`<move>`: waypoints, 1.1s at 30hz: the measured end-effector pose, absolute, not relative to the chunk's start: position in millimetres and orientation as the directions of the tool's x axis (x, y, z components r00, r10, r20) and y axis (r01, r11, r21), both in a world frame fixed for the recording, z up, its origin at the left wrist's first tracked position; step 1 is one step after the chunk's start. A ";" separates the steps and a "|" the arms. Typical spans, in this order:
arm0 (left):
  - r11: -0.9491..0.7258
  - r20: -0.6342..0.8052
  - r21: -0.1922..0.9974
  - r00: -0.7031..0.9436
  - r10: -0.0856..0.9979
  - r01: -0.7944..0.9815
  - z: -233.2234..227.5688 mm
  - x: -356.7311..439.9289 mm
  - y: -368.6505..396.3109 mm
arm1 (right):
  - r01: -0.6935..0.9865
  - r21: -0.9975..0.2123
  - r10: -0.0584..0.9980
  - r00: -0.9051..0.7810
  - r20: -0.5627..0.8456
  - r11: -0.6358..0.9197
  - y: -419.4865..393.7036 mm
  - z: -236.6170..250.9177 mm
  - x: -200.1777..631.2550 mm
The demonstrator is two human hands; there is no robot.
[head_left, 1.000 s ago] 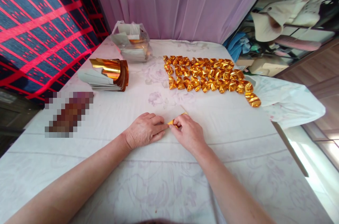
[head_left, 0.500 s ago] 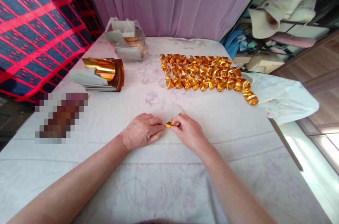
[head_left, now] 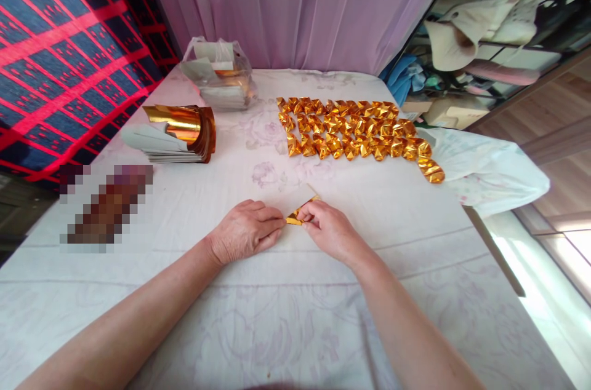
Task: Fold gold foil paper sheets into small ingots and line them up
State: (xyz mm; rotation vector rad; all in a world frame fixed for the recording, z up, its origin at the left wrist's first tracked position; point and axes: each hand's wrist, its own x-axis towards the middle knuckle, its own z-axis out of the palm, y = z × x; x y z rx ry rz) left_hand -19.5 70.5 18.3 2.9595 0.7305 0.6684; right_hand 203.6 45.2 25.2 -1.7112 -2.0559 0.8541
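A sheet of gold foil paper (head_left: 294,219) with a folded gold edge lies on the table in front of me, its pale corner pointing away. My left hand (head_left: 249,227) presses down at its left end, fingers together, their tips on the paper. My right hand (head_left: 330,229) pinches the gold fold between thumb and curled fingers. Part of the sheet is hidden under both hands. Beyond them, several folded gold foil ingots (head_left: 351,127) sit in rows. To the left stands a curled stack of gold foil sheets (head_left: 183,131) with grey-white backs.
A clear plastic bag (head_left: 226,79) of more sheets rests at the back left. A white plastic bag (head_left: 498,165) hangs over the right edge. A patterned cloth (head_left: 138,261) covers the table. A purple curtain (head_left: 295,2) and a cluttered shelf (head_left: 484,51) stand behind.
The right hand has shifted slightly right along the fold, and a little more gold shows between the hands. The left hand stays nearly in place. The camera view has tilted slightly.
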 end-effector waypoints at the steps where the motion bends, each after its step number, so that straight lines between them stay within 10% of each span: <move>1: -0.889 0.405 0.114 0.797 0.448 0.442 18.0 -19.5 70.3 | 0.773 -0.627 0.968 -0.219 -0.123 0.095 45.1 25.5 203.2; 20: -0.719 0.259 0.054 0.685 0.680 0.693 22.2 14.5 28.8 | 0.641 -0.767 0.977 -0.152 -0.149 -0.017 52.9 18.9 215.8; 33: -0.718 0.268 0.046 0.684 0.678 0.694 22.4 27.2 30.1 | 0.793 -0.610 0.984 0.113 0.137 -0.006 61.7 7.0 243.9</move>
